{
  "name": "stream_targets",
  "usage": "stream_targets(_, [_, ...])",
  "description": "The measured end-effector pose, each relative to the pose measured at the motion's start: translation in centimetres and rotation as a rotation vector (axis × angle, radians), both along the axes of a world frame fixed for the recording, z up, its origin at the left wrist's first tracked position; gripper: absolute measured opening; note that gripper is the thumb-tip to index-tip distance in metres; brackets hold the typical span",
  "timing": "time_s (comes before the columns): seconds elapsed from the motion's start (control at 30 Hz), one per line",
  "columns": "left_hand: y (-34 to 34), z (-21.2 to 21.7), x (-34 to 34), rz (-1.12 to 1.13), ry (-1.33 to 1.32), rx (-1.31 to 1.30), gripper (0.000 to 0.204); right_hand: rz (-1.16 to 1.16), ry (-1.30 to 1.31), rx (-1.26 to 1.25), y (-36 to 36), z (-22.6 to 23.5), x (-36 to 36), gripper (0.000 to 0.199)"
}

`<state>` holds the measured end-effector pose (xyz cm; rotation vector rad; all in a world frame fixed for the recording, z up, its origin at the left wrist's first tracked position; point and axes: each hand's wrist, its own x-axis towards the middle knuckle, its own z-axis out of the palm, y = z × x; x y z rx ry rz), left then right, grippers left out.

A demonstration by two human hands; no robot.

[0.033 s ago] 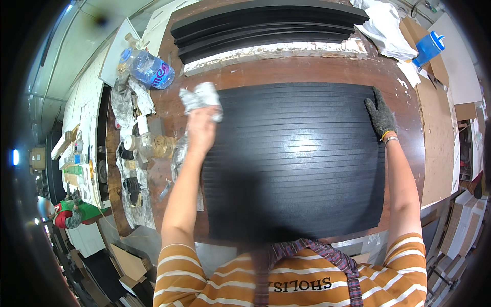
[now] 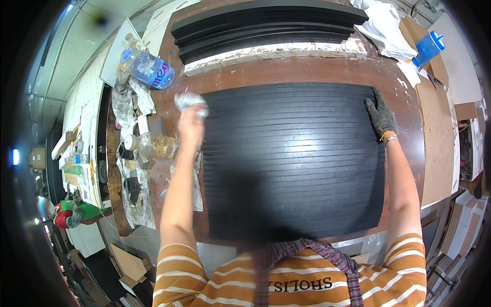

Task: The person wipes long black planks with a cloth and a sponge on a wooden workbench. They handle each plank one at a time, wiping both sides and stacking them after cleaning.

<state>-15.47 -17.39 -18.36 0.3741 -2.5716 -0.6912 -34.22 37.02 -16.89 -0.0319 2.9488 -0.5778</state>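
The left hand (image 2: 190, 123) is closed around a crumpled pale rag (image 2: 190, 101), pressing it at the far left corner of a black ribbed panel (image 2: 291, 158). The right hand (image 2: 381, 115), in a dark glove, lies flat and open on the panel's far right corner. The panel lies on a brown desk (image 2: 286, 69), with a plastic water bottle (image 2: 148, 67) to the left and a stack of black panels (image 2: 266, 25) beyond.
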Motion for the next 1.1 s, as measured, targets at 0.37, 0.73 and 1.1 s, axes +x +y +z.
stream_targets(0.37, [-4.0, -2.2, -3.3, 0.13, -0.387, 0.576, 0.039, -0.013, 0.004, 0.021, -0.8, 0.6, 0.2, 0.066])
stream_targets(0.73, [-5.0, -1.3, -4.8, 0.1, -0.448, 0.652, 0.035, -0.005, 0.018, 0.014, -0.7, 0.4, 0.1, 0.067])
stream_targets(1.1, [5.8, 4.5, -3.9, 0.059, 0.094, 0.446, 0.024, 0.004, 0.006, -0.171, 1.7, -2.2, -2.0, 0.07])
